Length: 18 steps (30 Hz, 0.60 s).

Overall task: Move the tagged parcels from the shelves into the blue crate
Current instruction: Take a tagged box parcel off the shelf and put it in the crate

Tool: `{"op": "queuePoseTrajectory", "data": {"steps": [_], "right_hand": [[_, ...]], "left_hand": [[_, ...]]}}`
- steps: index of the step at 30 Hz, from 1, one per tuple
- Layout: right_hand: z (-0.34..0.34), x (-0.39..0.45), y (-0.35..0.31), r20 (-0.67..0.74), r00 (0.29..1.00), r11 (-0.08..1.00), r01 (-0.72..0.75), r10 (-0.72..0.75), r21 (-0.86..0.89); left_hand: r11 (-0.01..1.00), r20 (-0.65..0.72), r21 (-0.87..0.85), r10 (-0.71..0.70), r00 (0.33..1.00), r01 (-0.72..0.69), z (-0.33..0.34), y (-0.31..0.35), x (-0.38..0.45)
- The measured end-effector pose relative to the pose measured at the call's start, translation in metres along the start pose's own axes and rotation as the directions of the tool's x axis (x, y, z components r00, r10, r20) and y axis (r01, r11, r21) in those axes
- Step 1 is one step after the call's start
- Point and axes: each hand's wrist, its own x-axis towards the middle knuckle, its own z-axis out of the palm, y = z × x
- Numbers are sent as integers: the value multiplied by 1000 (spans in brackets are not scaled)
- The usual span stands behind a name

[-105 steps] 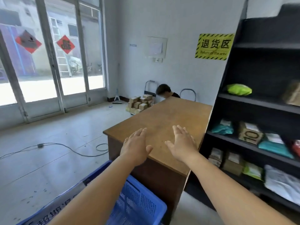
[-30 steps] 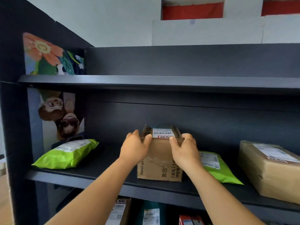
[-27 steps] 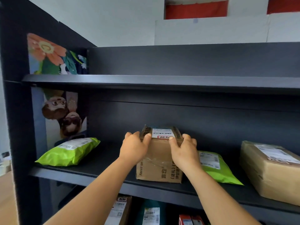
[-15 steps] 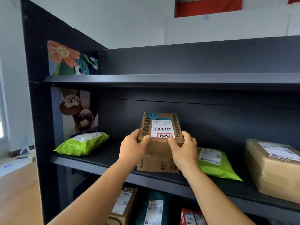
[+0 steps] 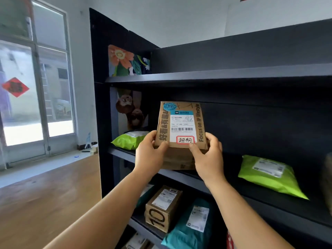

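Note:
A brown cardboard parcel (image 5: 181,123) is lifted off the dark shelf (image 5: 179,174) and tilted so its top faces me. Its white label carries a red-framed handwritten tag. My left hand (image 5: 150,155) grips its left side, thumb on the top face. My right hand (image 5: 208,155) grips its right side, thumb beside the tag. The blue crate is out of view.
A green mailer (image 5: 130,139) lies at the shelf's left end and another green mailer (image 5: 269,175) to the right. Below stand a box marked 10 (image 5: 161,207) and a teal mailer (image 5: 190,225). A wooden table (image 5: 45,194) is at left, with glass doors (image 5: 36,96) behind it.
Both hands have raised the parcel off the shelf and tilted its top towards me. My view has swung left, so the table and doors show again.

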Motion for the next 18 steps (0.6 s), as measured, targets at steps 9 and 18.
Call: {"op": "queuePoseTrajectory", "data": {"steps": [9,18], "right_hand": [[73,-42,-46,141,989,988,31,-52,152],[174,-150,-138,285,955,968,10,-84,251]], "left_hand": [[995,-158,93,43,987,-28,-102,-9,-25],[957,-359,283,44,932,64,-268,-25,-90]]}}
